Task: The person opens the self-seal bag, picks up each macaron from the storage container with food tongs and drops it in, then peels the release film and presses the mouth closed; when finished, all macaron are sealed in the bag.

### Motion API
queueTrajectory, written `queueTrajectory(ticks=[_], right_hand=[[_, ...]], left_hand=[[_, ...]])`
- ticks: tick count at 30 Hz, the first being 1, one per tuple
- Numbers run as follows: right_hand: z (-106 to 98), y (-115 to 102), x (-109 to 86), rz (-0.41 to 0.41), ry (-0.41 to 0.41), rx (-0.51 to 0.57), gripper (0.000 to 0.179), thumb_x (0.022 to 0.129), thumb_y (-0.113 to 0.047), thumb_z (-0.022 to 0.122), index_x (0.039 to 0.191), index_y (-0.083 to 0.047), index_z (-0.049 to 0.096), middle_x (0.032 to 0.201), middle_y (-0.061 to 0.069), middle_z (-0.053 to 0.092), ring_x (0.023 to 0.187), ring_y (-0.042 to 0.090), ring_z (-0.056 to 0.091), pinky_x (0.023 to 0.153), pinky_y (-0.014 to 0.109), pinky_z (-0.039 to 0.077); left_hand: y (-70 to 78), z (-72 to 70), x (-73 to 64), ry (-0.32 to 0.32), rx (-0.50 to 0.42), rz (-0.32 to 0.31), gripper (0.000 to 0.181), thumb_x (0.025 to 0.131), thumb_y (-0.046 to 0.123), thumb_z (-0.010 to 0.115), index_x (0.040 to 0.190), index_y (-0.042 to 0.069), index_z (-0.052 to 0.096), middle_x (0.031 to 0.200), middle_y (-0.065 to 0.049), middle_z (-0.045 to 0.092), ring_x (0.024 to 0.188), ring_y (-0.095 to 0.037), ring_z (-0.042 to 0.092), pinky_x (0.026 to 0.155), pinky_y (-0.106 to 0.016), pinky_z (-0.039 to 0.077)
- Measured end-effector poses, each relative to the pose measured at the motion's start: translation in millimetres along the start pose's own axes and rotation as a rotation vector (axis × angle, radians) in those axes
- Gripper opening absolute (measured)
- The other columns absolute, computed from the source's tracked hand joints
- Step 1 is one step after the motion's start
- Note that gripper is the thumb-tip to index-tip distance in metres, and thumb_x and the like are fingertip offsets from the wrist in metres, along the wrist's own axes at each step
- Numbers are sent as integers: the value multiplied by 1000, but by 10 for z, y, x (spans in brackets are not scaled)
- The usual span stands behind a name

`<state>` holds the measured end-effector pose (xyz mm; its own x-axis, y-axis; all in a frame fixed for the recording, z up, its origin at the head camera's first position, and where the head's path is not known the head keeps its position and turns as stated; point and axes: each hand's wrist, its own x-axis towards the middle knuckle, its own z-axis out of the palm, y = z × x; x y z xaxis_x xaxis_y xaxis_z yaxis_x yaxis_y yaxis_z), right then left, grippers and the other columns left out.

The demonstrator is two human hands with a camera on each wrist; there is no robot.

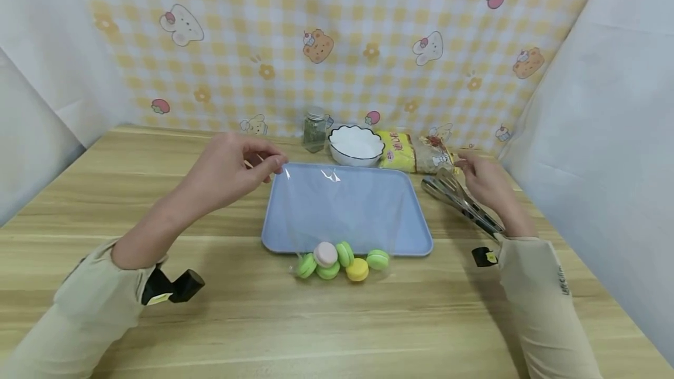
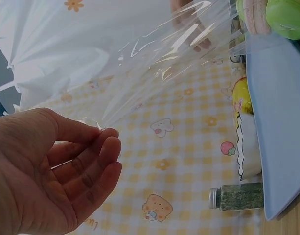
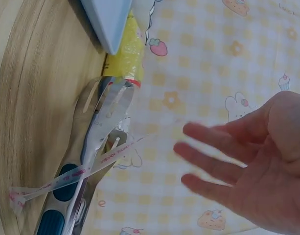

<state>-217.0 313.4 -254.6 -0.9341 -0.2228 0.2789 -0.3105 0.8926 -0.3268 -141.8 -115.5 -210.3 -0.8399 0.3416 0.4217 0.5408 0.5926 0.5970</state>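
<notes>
My left hand (image 1: 226, 171) pinches the upper corner of a clear plastic bag (image 2: 154, 63) between thumb and forefinger, left of the blue tray (image 1: 421, 238). Down at the tray's front edge, the bag's bottom holds a lilac macaron (image 1: 326, 254), a yellow macaron (image 1: 357, 269) and several green macarons (image 1: 378, 259). Above the tongs (image 1: 466, 206), my right hand (image 1: 484, 183) has its fingers apart, holding nothing. A thin clear strip with red print (image 3: 81, 174) appears across the tongs in the right wrist view; whether it touches them I cannot tell.
Behind the tray stand a jar of dried green flakes (image 1: 315, 130), a white bowl with a dark wavy rim (image 1: 357, 159) and a yellow food packet (image 1: 398, 151). A checked cloth (image 1: 342, 86) hangs at the back, with white sheets (image 1: 595, 92) at both sides.
</notes>
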Motion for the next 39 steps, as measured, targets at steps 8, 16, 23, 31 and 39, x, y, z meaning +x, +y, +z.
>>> queueTrajectory(ticks=[8,16,23,31,39], right_hand=[[25,-41,-14,4,101,22,18,87,-6,63,99,6,62,86,22,64,75,36,63,67,47,47],[-123,-126,-30,-39,6,-15,62,82,-25,72,126,10,45,117,30,49,108,45,45,89,57,34],[-340,-294,-97,-26,-26,19,77,86,-41,65,141,3,33,143,28,28,128,47,25,100,61,21],[-343,-614,-199,-213,-45,249,36,97,-24,51,127,-4,55,120,14,59,109,30,55,91,43,43],[-35,-1081,-257,-306,-158,654,24,93,-8,57,116,-1,63,100,11,66,87,20,63,75,31,51]], left_hand=[[4,3,-1,2,-2,0,13,90,12,61,90,6,73,74,-1,67,62,-11,62,51,-28,48],[9,7,11,6,4,14,12,89,10,62,88,7,73,72,0,67,61,-11,62,52,-27,49],[14,-4,17,7,12,21,12,89,9,62,88,7,73,72,0,67,61,-10,61,52,-27,49],[-21,16,32,11,13,21,12,90,11,61,89,7,73,75,0,68,64,-10,62,53,-28,49],[-97,50,54,9,-29,19,14,91,14,61,90,8,73,77,1,68,72,-11,65,59,-29,50]])
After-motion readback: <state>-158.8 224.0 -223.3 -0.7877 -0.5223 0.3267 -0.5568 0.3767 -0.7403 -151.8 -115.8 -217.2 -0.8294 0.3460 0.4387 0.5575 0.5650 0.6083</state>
